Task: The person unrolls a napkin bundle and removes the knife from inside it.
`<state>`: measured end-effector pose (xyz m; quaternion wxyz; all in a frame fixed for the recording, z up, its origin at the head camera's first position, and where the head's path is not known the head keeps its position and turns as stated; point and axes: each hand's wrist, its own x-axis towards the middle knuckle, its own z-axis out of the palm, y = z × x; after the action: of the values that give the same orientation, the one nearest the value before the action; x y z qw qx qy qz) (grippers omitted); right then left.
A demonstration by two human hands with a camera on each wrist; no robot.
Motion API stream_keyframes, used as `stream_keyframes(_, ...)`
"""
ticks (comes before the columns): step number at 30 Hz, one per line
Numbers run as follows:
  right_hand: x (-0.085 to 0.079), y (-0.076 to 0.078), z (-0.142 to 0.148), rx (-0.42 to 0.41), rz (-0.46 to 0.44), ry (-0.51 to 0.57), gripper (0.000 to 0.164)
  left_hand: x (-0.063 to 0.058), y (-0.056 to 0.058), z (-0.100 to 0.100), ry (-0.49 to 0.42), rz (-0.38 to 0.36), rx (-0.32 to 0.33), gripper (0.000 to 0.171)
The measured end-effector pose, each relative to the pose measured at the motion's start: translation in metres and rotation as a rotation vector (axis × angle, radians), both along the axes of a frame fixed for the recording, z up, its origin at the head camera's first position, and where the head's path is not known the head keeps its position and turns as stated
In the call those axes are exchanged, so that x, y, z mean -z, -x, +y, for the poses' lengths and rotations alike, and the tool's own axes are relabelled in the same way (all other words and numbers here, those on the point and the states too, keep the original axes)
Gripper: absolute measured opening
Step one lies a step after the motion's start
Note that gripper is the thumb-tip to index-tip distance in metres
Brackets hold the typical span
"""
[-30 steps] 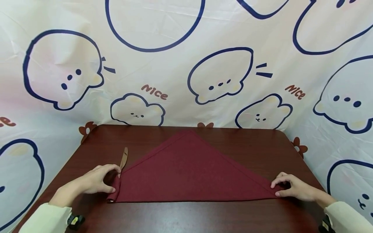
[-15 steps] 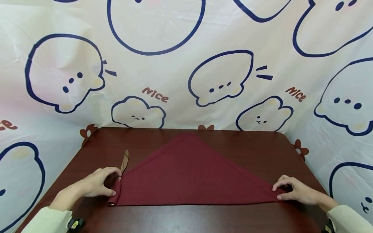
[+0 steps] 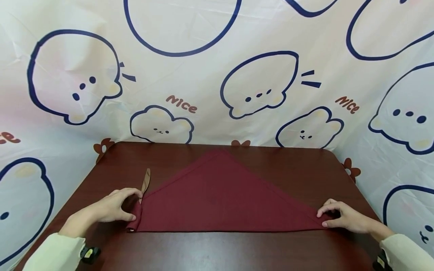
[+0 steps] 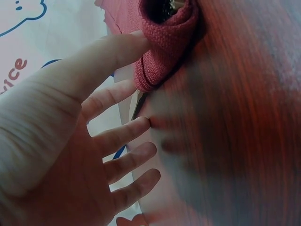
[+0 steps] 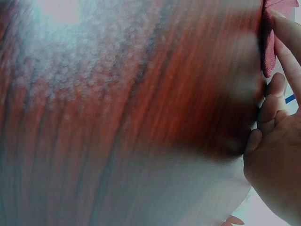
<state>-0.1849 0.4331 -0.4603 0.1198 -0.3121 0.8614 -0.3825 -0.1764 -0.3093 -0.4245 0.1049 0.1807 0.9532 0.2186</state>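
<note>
A dark red cloth napkin (image 3: 220,195), folded into a triangle, lies flat with its long edge toward me and its peak at the back. Its left corner is wrapped into a short roll (image 4: 167,44). Out of the roll's far end sticks a gold-brown knife blade (image 3: 145,180); something shiny shows inside its near end in the left wrist view. My left hand (image 3: 113,207) holds the roll between thumb and index finger, the other fingers spread apart. At the opposite corner, my right hand (image 3: 342,215) pinches the cloth with thumb and fingertips, its remaining fingers curled in.
Everything lies on a dark reddish-brown wooden table (image 3: 223,252) with rounded back corners. A pale curtain (image 3: 207,82) with blue cartoon outlines hangs behind and along both sides. The blade points toward the table's back left.
The head view shifts slightly up and down. Both hands keep their hold at the two ends of the napkin, and the roll has not visibly moved along the table.
</note>
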Motion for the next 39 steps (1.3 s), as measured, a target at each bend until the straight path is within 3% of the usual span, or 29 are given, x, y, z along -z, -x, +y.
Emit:
stream_keyframes(18,-0.002,0.000,-0.001,0.016,0.000,-0.028,0.017,0.002,-0.002,-0.004,-0.033,-0.001,0.014,0.062)
stream_keyframes(32,-0.003,0.001,0.001,0.046,-0.006,-0.048,0.016,-0.006,0.000,0.011,0.000,0.013,0.003,0.057)
stream_keyframes(39,0.001,0.000,-0.001,0.023,-0.006,-0.006,0.018,0.001,-0.004,0.014,0.033,-0.006,0.005,0.057)
